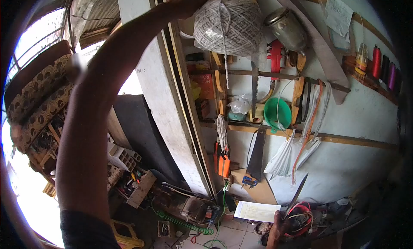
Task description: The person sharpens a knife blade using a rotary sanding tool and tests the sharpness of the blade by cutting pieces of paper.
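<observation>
My left hand (pixel 187 4) is raised at the top edge, beside a big ball of grey cord (pixel 228 27) in clear plastic. Its fingers are too dark and cut off to read. Low in the view, my right hand (pixel 276 232) is closed round a long pointed blade (pixel 297 194) that points up and right. A white printed paper (pixel 257 211) lies against the same hand's fingers; whether it is gripped too is unclear. A strand of cord hangs down from the ball.
Wall shelves carry a green funnel (pixel 277 113), a glass jar (pixel 286 29) and thread spools (pixel 377 62). A handsaw (pixel 257 154) and orange tool (pixel 223 165) hang below. A white post (pixel 159 94) stands left. Clutter and a red basin (pixel 301 219) lie low down.
</observation>
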The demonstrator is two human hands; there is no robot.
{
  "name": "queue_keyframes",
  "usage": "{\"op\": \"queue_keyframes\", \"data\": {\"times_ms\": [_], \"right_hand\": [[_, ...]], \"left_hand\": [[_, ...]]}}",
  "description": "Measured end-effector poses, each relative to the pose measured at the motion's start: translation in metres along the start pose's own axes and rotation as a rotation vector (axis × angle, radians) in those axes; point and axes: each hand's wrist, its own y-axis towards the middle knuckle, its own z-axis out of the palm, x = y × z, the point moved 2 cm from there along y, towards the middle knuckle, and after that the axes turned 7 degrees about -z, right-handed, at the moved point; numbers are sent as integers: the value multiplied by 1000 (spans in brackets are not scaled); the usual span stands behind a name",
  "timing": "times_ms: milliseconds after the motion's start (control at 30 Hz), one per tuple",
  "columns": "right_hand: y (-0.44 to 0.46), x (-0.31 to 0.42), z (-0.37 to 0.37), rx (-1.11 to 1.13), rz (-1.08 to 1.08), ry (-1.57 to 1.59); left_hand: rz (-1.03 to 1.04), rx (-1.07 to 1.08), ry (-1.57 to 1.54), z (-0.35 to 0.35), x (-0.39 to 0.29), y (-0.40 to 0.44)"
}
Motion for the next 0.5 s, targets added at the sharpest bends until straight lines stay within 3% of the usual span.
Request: {"op": "queue_keyframes", "data": {"times_ms": [33,100,167,200,233,333,500], "right_hand": [[4,-10,-2,1,-9,-2],[13,-40,-10,49,-82,99],[14,-45,-15,32,-117,104],[11,-55,-19,-32,45,-9],[9,-64,-22,-96,210,-121],[4,-69,-26,-101,254,-24],[12,-71,-32,-31,-20,-54]], "left_hand": [[-6,-7,-2,15,7,0],[2,-357,168,37,18,2],[-127,-104,2,57,23,5],[-135,-25,25,62,17,3],[-126,33,75,67,12,0],[-99,101,249,82,7,-9],[28,78,552,78,20,-14]]}}
